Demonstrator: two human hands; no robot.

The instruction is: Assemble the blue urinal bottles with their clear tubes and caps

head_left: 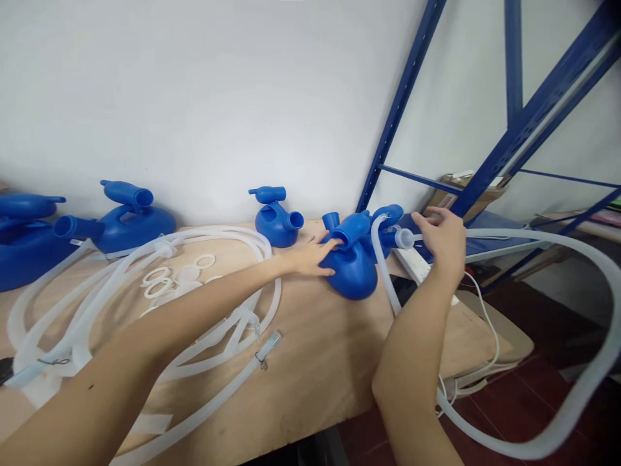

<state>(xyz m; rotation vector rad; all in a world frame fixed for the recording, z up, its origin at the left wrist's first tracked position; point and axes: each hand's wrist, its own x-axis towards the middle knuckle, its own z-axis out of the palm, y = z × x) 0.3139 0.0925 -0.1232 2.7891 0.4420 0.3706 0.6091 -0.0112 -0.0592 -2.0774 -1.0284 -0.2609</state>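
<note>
My left hand [313, 257] reaches across the table and grips a blue plastic urinal bottle [353, 275] near its upper neck, thumb low on the body. Just behind and to the right stands another blue urinal bottle [388, 215]. A clear cap [404, 238] sits at that bottle's mouth, with a translucent hose [557, 238] running from there to the right. Close to the cap, my right hand [442, 238] is raised with its fingers curved and apart. Part of the hose passes behind this hand, and I see nothing between its fingers.
More blue bottles [130, 226] stand along the wall. Coiled translucent hoses [233, 243] and several white rings [158, 281] lie on the wooden table [310, 362]. A blue metal shelf frame [402, 103], a white power strip [414, 264] and a stool [504, 317] are on the right.
</note>
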